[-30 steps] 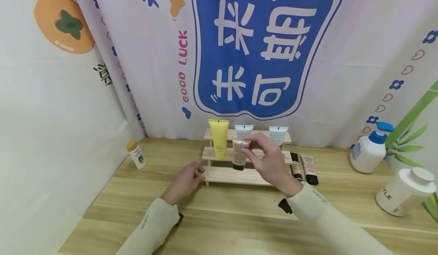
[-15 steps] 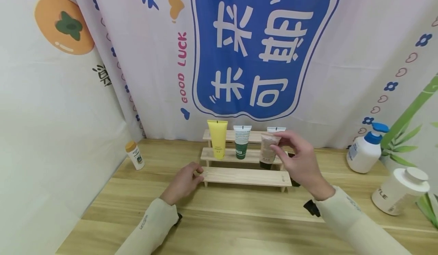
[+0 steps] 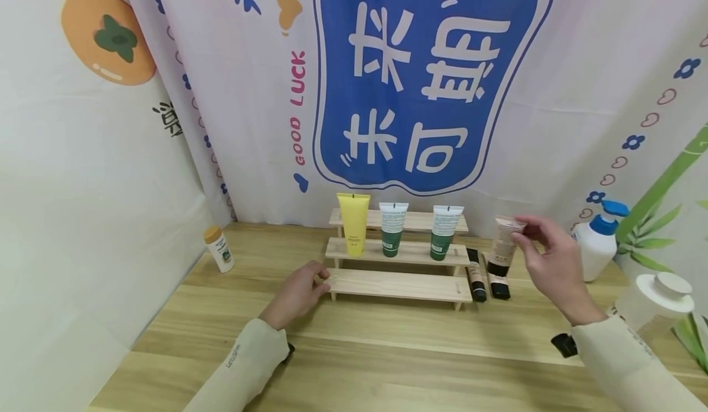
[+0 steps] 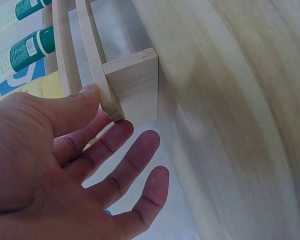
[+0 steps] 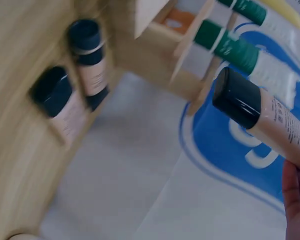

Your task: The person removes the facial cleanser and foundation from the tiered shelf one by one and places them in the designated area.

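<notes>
My right hand (image 3: 553,261) pinches a beige tube with a black cap (image 3: 504,245) by its flat end, cap down. In the head view it hangs above the right of two similar tubes on the table, the beige tube (image 3: 499,284) and the slimmer black-and-beige tube (image 3: 477,275). My left hand (image 3: 297,295) holds the left end of the lowest step of a wooden tiered rack (image 3: 398,283), thumb and fingertips at its edge. On the middle step stand a yellow tube (image 3: 354,224) and two green-and-white tubes, one centre (image 3: 393,229) and one right (image 3: 445,232).
A small white bottle with an orange-brown cap (image 3: 219,249) stands at the back left. To the right are a white pump bottle (image 3: 597,243), partly behind my hand, and a white canister (image 3: 655,301). A printed curtain (image 3: 260,123) hangs behind the table.
My right hand has carried the beige tube rightward from in front of the rack to beyond its right end. My left hand stays at the rack's left end.
</notes>
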Action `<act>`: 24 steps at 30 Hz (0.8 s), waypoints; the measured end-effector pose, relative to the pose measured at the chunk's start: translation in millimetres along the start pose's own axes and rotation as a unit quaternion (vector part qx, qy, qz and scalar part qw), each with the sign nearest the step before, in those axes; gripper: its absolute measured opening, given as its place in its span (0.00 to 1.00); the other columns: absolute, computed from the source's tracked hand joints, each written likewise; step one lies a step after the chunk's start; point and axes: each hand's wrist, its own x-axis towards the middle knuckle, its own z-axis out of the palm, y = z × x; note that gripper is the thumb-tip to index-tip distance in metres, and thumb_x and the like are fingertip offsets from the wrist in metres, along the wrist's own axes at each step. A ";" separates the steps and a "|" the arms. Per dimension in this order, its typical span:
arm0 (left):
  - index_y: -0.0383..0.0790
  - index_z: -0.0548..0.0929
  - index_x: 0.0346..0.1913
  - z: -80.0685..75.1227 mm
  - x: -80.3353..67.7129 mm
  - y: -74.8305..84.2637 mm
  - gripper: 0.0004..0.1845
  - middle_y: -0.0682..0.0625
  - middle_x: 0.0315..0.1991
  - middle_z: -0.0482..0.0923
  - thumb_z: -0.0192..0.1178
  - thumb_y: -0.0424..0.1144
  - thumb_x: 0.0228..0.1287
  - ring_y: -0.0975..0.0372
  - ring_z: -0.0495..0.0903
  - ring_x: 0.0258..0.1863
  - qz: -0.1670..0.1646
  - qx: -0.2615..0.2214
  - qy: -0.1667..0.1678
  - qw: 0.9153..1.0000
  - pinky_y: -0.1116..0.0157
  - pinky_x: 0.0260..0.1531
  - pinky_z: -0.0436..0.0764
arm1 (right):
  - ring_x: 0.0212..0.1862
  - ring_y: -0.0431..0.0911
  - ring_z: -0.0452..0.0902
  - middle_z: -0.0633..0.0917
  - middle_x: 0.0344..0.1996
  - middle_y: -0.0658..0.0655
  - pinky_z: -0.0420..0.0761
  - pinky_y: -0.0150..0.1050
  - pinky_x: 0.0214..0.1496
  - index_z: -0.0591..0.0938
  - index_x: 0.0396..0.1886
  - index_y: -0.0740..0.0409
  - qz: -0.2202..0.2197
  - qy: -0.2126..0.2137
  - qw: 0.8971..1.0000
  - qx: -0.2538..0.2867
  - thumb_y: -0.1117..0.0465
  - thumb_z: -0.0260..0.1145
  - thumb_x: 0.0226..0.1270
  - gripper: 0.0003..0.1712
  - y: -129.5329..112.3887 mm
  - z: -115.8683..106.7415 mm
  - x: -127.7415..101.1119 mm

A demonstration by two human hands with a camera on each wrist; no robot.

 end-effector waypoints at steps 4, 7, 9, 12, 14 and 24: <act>0.39 0.78 0.43 0.0 -0.4 -0.4 0.08 0.49 0.43 0.76 0.64 0.31 0.61 0.62 0.77 0.34 -0.006 0.000 -0.001 1.000 0.64 0.32 0.78 | 0.37 0.47 0.75 0.81 0.38 0.61 0.66 0.15 0.41 0.78 0.48 0.67 0.057 -0.033 0.997 -0.032 0.75 0.66 0.59 0.16 25.5 -1.9 -7.4; 0.39 0.78 0.43 0.0 -0.6 -0.9 0.09 0.49 0.43 0.76 0.64 0.31 0.61 0.61 0.78 0.34 -0.007 0.000 -0.002 1.000 0.64 0.31 0.78 | 0.37 0.51 0.74 0.79 0.38 0.62 0.67 0.19 0.37 0.77 0.49 0.67 0.116 -0.070 0.990 -0.048 0.73 0.63 0.63 0.15 43.8 -0.2 -13.3; 0.39 0.78 0.43 0.1 -0.6 -1.2 0.09 0.49 0.43 0.76 0.64 0.31 0.61 0.61 0.78 0.34 -0.008 0.001 -0.003 1.000 0.64 0.31 0.78 | 0.38 0.52 0.73 0.78 0.38 0.63 0.69 0.24 0.35 0.75 0.51 0.67 0.159 -0.101 0.981 -0.053 0.72 0.61 0.66 0.14 55.2 1.5 -16.2; 0.40 0.78 0.43 0.3 -0.2 -1.5 0.08 0.50 0.42 0.76 0.64 0.32 0.61 0.62 0.77 0.34 -0.011 0.002 -0.003 1.000 0.65 0.31 0.78 | 0.38 0.53 0.72 0.77 0.38 0.64 0.71 0.31 0.32 0.74 0.52 0.68 0.204 -0.144 0.966 -0.059 0.71 0.59 0.68 0.14 71.5 5.5 -18.7; 0.40 0.78 0.43 0.4 0.2 -1.5 0.08 0.50 0.42 0.76 0.63 0.32 0.62 0.62 0.77 0.34 -0.011 0.005 -0.003 1.000 0.65 0.31 0.78 | 0.38 0.54 0.72 0.77 0.37 0.64 0.73 0.34 0.31 0.74 0.52 0.68 0.220 -0.165 0.960 -0.059 0.71 0.58 0.67 0.14 81.5 8.0 -19.3; 0.39 0.79 0.44 -0.4 0.3 -0.3 0.08 0.49 0.43 0.76 0.63 0.32 0.62 0.61 0.78 0.35 -0.002 0.004 -0.002 1.000 0.64 0.32 0.78 | 0.36 0.54 0.73 0.77 0.39 0.67 0.75 0.40 0.30 0.75 0.54 0.72 0.284 -0.246 0.925 -0.051 0.68 0.58 0.68 0.17 121.7 16.5 -16.8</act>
